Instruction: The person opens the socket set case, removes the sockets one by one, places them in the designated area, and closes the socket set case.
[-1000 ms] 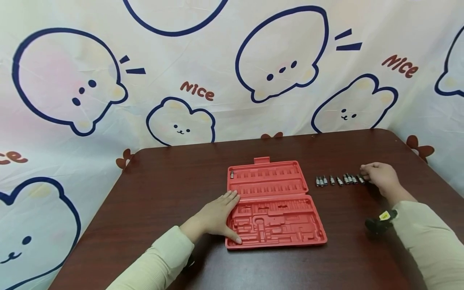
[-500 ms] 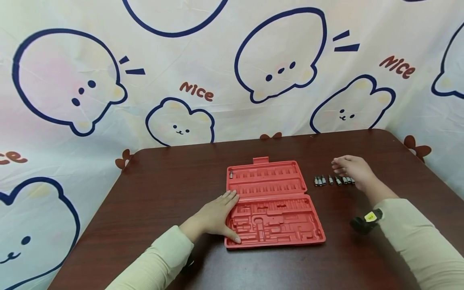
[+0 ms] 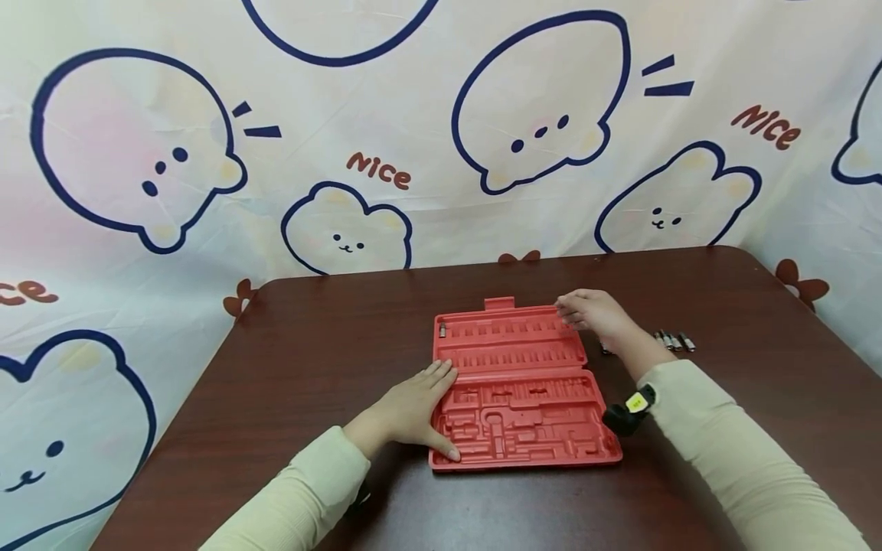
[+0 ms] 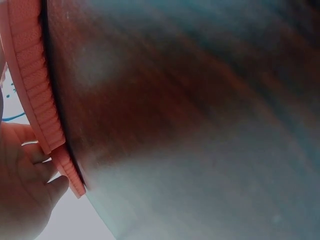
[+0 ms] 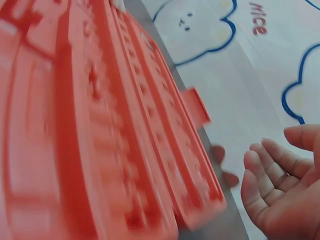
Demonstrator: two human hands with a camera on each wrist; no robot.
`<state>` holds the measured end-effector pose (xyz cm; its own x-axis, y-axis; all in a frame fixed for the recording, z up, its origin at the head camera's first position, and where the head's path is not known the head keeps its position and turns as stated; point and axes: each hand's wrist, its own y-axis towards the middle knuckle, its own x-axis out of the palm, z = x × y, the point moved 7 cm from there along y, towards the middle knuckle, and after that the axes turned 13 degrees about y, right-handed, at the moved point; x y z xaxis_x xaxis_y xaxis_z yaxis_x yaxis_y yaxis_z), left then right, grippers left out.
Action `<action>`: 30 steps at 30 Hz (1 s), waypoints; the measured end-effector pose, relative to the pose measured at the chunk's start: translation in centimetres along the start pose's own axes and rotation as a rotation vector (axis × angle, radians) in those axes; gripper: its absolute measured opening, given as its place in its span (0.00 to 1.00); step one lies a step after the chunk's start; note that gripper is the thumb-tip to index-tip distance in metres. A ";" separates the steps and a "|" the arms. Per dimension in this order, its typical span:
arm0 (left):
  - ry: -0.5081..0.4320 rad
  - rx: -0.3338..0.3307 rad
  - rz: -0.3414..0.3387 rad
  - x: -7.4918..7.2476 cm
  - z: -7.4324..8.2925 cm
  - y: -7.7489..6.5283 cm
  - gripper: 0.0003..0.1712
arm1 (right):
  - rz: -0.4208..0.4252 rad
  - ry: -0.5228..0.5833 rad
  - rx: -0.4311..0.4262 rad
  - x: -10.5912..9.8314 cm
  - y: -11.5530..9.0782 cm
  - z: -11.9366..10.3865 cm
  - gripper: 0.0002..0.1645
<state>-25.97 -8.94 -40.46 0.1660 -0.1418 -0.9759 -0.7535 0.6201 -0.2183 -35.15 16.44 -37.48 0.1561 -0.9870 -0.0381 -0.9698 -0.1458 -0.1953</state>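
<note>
Head view is showing one red plastic tool tray (image 3: pixel 524 390) lying flat near the middle of one dark brown table (image 3: pixel 310 360). One left hand (image 3: pixel 413 409) is resting flat on the tray's left edge, fingers straight and slightly apart, thumb lying along the near left rim. One right hand (image 3: pixel 594 314) is hovering over the tray's far right corner, fingers loosely curled and pointing left; the right wrist view is showing its palm with the fingers (image 5: pixel 272 162) relaxed, slightly apart and gripping nothing visible. One small metal bit (image 3: pixel 442 330) is sitting in the far left slot of the tray's far row. To the right of the tray, a short row of loose metal bits (image 3: pixel 674 341) is lying on the table; three are showing clearly, and one more is peeking out beside the right wrist, partly hidden. One black wrist camera (image 3: pixel 625 413) is sitting on the right forearm. A cartoon-print backdrop (image 3: pixel 207 153) is hanging behind the table's far edge.
</note>
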 end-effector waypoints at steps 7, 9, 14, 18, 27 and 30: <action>0.008 0.001 -0.012 0.0 0.1 0.2 0.68 | -0.054 0.051 0.038 4.2 2.1 0.3 0.22; 0.010 0.002 -0.014 0.0 0.1 0.2 0.68 | -0.069 0.052 0.035 5.3 2.6 0.3 0.21; 0.009 0.002 -0.017 0.0 0.0 0.1 0.68 | -0.121 -0.004 0.018 8.1 3.9 0.1 0.20; 0.006 -0.002 -0.018 -0.1 0.0 0.1 0.68 | -0.143 -0.068 0.003 10.1 4.8 0.1 0.18; -0.013 -0.010 -0.026 0.1 -0.1 0.1 0.68 | -0.087 -0.125 -0.035 12.6 6.3 0.8 0.16; -0.010 -0.003 -0.021 0.1 0.0 0.1 0.68 | -0.104 -0.170 -0.033 13.4 6.7 1.1 0.16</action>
<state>-26.06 -8.91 -40.62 0.1883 -0.1470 -0.9711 -0.7519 0.6145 -0.2388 -39.39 2.34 -40.41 0.2820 -0.9414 -0.1852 -0.9522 -0.2509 -0.1743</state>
